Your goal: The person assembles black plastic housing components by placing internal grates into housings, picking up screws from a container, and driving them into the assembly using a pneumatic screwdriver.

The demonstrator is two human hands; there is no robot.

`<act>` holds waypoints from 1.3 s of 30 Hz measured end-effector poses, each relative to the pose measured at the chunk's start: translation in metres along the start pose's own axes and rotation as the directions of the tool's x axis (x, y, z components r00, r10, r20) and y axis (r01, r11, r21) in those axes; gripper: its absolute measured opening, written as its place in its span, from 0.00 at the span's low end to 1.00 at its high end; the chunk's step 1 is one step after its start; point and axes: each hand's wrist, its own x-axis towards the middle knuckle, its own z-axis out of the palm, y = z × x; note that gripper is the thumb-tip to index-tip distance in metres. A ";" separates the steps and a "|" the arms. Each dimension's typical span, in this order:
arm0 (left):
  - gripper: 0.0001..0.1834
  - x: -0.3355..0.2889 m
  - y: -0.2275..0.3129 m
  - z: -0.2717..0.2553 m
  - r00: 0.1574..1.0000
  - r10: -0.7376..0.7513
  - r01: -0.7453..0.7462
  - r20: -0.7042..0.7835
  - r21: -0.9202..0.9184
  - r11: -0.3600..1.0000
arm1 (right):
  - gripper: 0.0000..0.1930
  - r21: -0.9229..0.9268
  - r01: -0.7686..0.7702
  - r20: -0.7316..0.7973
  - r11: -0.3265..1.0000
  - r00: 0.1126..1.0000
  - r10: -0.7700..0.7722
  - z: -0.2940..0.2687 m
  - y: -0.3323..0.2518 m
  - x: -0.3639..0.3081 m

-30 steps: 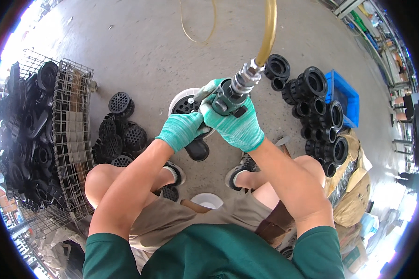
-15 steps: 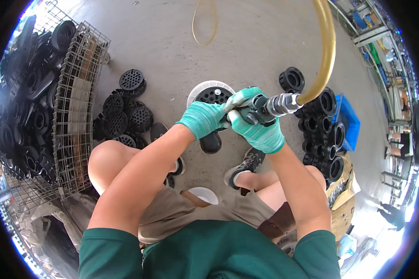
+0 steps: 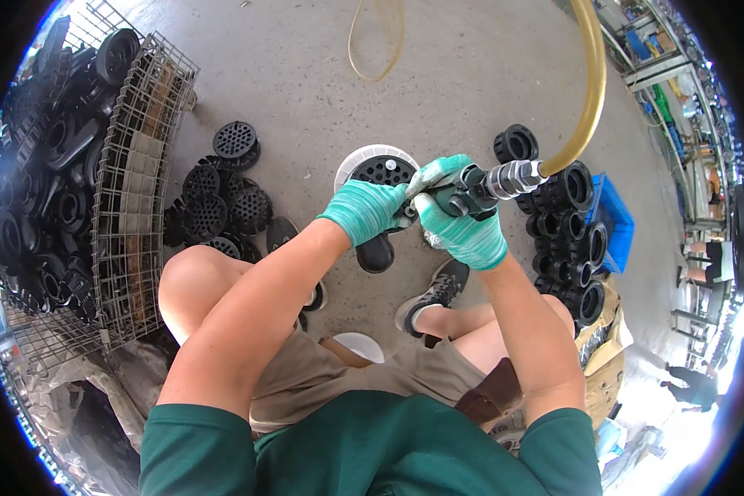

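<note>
Both my hands wear green knit gloves and meet in front of me. My right hand [image 3: 465,231] is wrapped around an air tool [image 3: 473,183], whose metal coupling joins a yellow hose [image 3: 592,91]. Closed fingers of my left hand [image 3: 362,213] press together at the tool's front end; what they grip is hidden. Just beyond and below the hands lies a round black perforated cover [image 3: 382,169] on a white round base [image 3: 346,168]. A small pale round piece shows on the cover. A dark rounded part [image 3: 375,255] sticks out from under my left hand.
Black grates [image 3: 236,140] are piled on the floor at left, beside a wire cage [image 3: 132,178] full of black plastic parts. Black ring fittings [image 3: 572,186] are stacked at right, next to a blue crate [image 3: 622,223]. A hose loop [image 3: 378,74] hangs ahead. Shelving and people stand far right.
The air tool and my right hand have shifted slightly to the right, and the hose with them. My left hand stays almost where it was.
</note>
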 end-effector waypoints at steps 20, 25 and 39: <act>0.27 -0.001 -0.001 0.003 0.999 0.021 -0.020 -0.024 0.039 0.999 | 0.15 0.070 -0.032 -0.029 0.997 0.999 0.034 0.003 -0.001 0.003; 0.19 0.004 -0.004 0.005 0.998 0.008 -0.014 0.068 0.080 0.997 | 0.14 0.155 -0.009 -0.049 0.988 0.999 0.016 0.007 0.002 0.003; 0.19 -0.009 -0.004 -0.022 0.965 -0.253 0.222 -0.064 -0.310 0.924 | 0.16 0.350 -0.066 -0.276 0.935 0.946 0.170 -0.030 -0.052 0.030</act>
